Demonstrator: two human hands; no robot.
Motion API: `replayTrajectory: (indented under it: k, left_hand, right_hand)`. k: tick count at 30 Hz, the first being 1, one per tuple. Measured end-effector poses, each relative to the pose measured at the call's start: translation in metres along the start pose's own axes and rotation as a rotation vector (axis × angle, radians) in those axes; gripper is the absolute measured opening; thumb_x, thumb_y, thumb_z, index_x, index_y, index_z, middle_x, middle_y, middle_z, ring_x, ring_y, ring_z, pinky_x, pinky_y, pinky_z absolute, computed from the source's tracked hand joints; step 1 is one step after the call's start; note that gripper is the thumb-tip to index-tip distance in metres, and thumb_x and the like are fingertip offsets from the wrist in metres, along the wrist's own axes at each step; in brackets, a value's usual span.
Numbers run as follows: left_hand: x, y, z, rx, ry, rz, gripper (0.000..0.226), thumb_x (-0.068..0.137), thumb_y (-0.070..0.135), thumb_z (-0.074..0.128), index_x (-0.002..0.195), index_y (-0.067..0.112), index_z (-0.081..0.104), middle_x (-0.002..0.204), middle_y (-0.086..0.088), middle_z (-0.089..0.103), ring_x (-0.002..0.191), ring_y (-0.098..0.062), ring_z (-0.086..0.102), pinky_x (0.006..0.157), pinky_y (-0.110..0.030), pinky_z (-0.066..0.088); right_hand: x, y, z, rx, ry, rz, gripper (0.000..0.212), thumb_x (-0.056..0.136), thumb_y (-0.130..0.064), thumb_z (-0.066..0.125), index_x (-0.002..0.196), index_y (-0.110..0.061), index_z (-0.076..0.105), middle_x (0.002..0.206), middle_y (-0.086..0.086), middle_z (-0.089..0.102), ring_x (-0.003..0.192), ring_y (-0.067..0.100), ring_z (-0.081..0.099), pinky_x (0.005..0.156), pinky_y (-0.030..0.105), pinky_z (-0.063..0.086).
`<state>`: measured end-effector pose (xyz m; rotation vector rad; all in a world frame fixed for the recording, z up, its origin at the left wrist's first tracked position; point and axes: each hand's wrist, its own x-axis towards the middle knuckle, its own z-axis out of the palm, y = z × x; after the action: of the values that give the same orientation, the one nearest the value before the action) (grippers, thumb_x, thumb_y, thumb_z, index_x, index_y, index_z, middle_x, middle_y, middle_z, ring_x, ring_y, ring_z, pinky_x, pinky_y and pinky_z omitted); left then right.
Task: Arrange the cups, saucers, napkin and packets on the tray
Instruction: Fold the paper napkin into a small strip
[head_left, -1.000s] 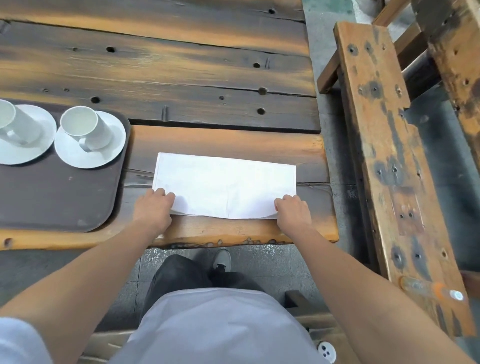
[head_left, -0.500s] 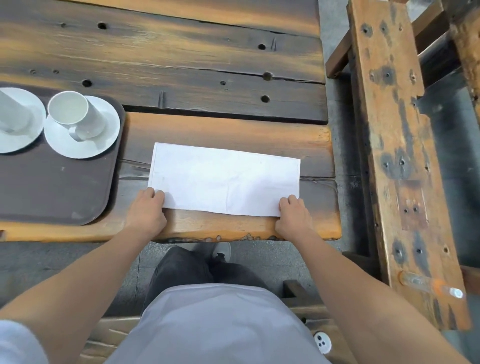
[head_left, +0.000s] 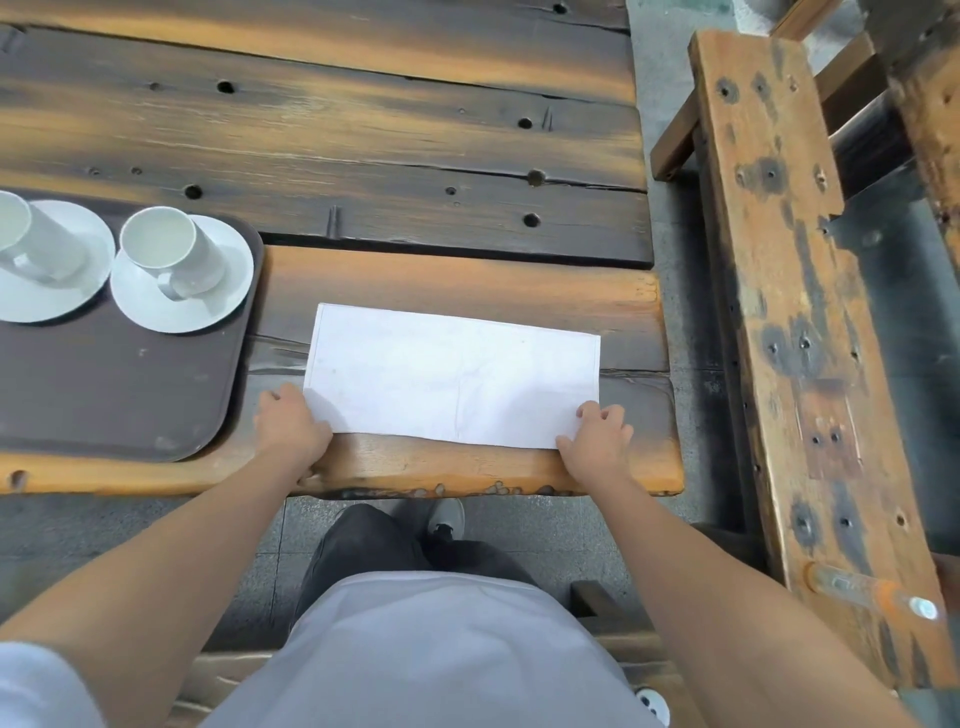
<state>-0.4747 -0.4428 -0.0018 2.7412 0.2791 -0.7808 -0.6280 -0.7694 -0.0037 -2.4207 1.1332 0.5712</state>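
Both hands have slid a little since a moment ago: the left hand (head_left: 291, 426) now sits on the napkin's near left corner with its fingers laid over the edge, and the right hand (head_left: 597, 434) has curled its fingers onto the near right corner. I cannot tell if either hand is pinching the cloth or only pressing on it, because the fingertips hide the corners.

Closest to us are the person's grey shirt, dark trousers and one shoe on the floor under the table. Both bare arms reach forward from there.

The white napkin (head_left: 452, 374) lies flat on the wooden table (head_left: 467, 156), folded into a long shape, near the front edge. It is just beside the tray, not on it.

The dark brown tray (head_left: 104, 395) is to the left, and its left part is cut off by the edge of the view. At the back of the tray stands a white cup (head_left: 166, 249) on a white saucer (head_left: 182, 301). Another cup (head_left: 31, 234) and saucer (head_left: 52, 280) sit further left, partly cut off.

A worn wooden bench (head_left: 800, 312) runs along the right side of the table, with a gap between them.
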Motion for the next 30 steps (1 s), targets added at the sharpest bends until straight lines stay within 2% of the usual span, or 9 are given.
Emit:
replayTrajectory:
  k: [5,9,13,15,16,17,20,25,30]
  left_hand:
    - [0.008,-0.004,0.004,-0.149,-0.02,-0.114,0.053,0.084,0.011,0.068,0.13,-0.001,0.045,0.129,-0.026,0.055,0.123,-0.041,0.052,0.102,-0.046,0.046]
    - [0.01,-0.009,0.006,-0.115,-0.041,-0.118,0.034,0.083,0.015,0.067,0.113,0.001,0.063,0.114,-0.02,0.068,0.113,-0.038,0.06,0.094,-0.043,0.052]
    - [0.011,-0.009,0.009,-0.145,-0.024,-0.117,0.029,0.08,0.014,0.067,0.107,0.003,0.068,0.109,-0.019,0.07,0.113,-0.037,0.06,0.092,-0.038,0.052]
    - [0.011,-0.009,0.01,-0.174,-0.022,-0.114,0.029,0.079,0.012,0.066,0.106,0.002,0.067,0.107,-0.019,0.07,0.11,-0.038,0.061,0.088,-0.036,0.052]
    - [0.012,-0.009,0.01,-0.194,-0.022,-0.119,0.03,0.079,0.012,0.067,0.107,0.002,0.066,0.107,-0.019,0.07,0.109,-0.039,0.061,0.086,-0.036,0.051]
    - [0.012,-0.01,0.011,-0.217,-0.023,-0.129,0.031,0.079,0.011,0.067,0.108,0.002,0.064,0.106,-0.019,0.07,0.109,-0.039,0.061,0.085,-0.036,0.05]
    - [0.013,-0.013,0.011,-0.26,-0.04,-0.149,0.036,0.08,0.011,0.068,0.113,0.001,0.063,0.109,-0.02,0.069,0.11,-0.039,0.062,0.085,-0.037,0.05]
    - [0.013,-0.012,0.009,-0.284,-0.052,-0.14,0.032,0.08,0.009,0.069,0.111,0.002,0.066,0.112,-0.02,0.069,0.111,-0.038,0.062,0.088,-0.036,0.05]
    - [0.014,-0.013,0.009,-0.312,-0.089,-0.142,0.03,0.08,0.007,0.068,0.11,0.003,0.065,0.111,-0.018,0.07,0.108,-0.036,0.063,0.089,-0.037,0.053]
  right_hand:
    - [0.007,-0.004,-0.007,0.278,-0.002,0.212,0.067,0.08,-0.017,0.073,0.136,-0.016,0.038,0.131,0.014,0.041,0.112,0.035,0.051,0.083,0.035,0.042]
    - [0.014,0.001,-0.007,0.375,-0.01,0.323,0.052,0.079,-0.019,0.073,0.121,-0.01,0.045,0.119,0.013,0.06,0.111,0.033,0.055,0.079,0.034,0.043]
    - [0.019,0.0,-0.005,0.351,-0.071,0.349,0.044,0.08,-0.025,0.072,0.117,-0.008,0.057,0.12,0.014,0.064,0.116,0.035,0.057,0.098,0.042,0.048]
    - [0.017,-0.003,-0.005,0.35,-0.061,0.344,0.025,0.08,-0.024,0.07,0.1,-0.01,0.061,0.111,0.013,0.066,0.109,0.034,0.059,0.097,0.041,0.048]
    - [0.016,-0.006,-0.005,0.374,-0.044,0.337,0.016,0.08,-0.022,0.068,0.086,-0.012,0.057,0.1,0.011,0.064,0.101,0.032,0.059,0.091,0.038,0.049]
    - [0.015,-0.008,-0.006,0.424,-0.025,0.32,0.019,0.079,-0.018,0.066,0.074,-0.015,0.048,0.087,0.008,0.059,0.091,0.029,0.055,0.08,0.036,0.046]
    - [0.011,-0.02,-0.011,0.605,0.018,0.252,0.031,0.077,-0.01,0.064,0.068,-0.018,0.036,0.073,0.002,0.048,0.076,0.024,0.046,0.059,0.031,0.033]
    - [-0.001,-0.06,-0.036,0.826,-0.011,0.11,0.009,0.078,-0.007,0.061,0.081,-0.014,0.054,0.082,0.005,0.063,0.077,0.024,0.056,0.067,0.035,0.048]
    - [-0.018,-0.112,-0.06,0.845,-0.069,-0.129,0.011,0.081,-0.007,0.059,0.088,-0.015,0.062,0.086,0.002,0.066,0.08,0.023,0.062,0.071,0.039,0.053]
